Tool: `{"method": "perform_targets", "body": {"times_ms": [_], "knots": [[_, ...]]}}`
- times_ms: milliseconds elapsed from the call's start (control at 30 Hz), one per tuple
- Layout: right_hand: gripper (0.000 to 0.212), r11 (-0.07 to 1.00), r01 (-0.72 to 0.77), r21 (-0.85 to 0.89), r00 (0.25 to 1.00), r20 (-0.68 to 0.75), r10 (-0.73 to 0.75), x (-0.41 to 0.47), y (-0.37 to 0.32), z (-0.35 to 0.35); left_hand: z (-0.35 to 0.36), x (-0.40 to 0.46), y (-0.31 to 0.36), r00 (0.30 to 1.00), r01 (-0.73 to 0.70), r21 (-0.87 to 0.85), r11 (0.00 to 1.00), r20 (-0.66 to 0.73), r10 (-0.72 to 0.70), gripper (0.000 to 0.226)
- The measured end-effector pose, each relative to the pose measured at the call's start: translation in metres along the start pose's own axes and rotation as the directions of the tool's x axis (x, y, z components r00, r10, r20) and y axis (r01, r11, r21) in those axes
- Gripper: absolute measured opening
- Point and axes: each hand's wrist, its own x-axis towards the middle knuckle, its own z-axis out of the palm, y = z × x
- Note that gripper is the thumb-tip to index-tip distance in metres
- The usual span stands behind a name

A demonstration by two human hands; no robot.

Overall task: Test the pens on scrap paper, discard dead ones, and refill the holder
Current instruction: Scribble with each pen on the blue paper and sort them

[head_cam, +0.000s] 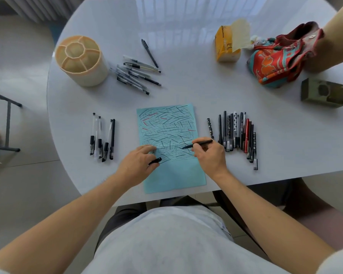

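Observation:
A light blue scrap paper (174, 175) covered in black and red strokes lies at the table's front edge. My right hand (210, 155) grips a black pen (201, 143), its tip touching the paper. My left hand (139, 161) rests on the paper's left side and holds a black pen cap (155, 160). A row of several pens (237, 133) lies right of the paper. A smaller group of pens (103, 137) lies left of it. Another pile of pens (136, 75) lies farther back beside the beige compartmented holder (81, 60), which stands with nothing in it.
On the white round table (186, 46), at the back right, stand a yellow tissue pack (227, 45), a colourful cloth bag (281, 56), a cardboard tube (336, 36) and an olive box (323, 92). A metal rack (6, 123) stands on the floor to the left.

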Motion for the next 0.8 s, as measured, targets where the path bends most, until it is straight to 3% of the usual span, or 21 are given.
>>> {"method": "perform_targets", "body": {"times_ms": [167,267,633,800], "knots": [[0.011,0.94,-0.085,0.33,0.996,0.045,0.074,-0.009,-0.007,-0.001,-0.005,0.005,0.007,0.998,-0.014,-0.017,1.0,-0.061,0.013,0.023],[0.009,0.898,-0.116,0.424,0.991,0.114,0.074,-0.017,-0.014,0.002,-0.008,0.008,0.014,0.997,-0.029,-0.031,0.999,-0.068,0.027,0.024],[0.007,0.902,-0.14,0.409,0.971,0.233,0.045,-0.028,-0.018,0.015,-0.022,0.015,0.038,0.998,-0.024,-0.019,1.0,0.051,0.025,0.026],[0.008,0.907,-0.192,0.374,0.964,0.247,0.102,-0.028,-0.016,0.021,-0.024,0.02,0.046,0.993,-0.01,-0.01,1.0,0.113,0.011,0.027]]}}
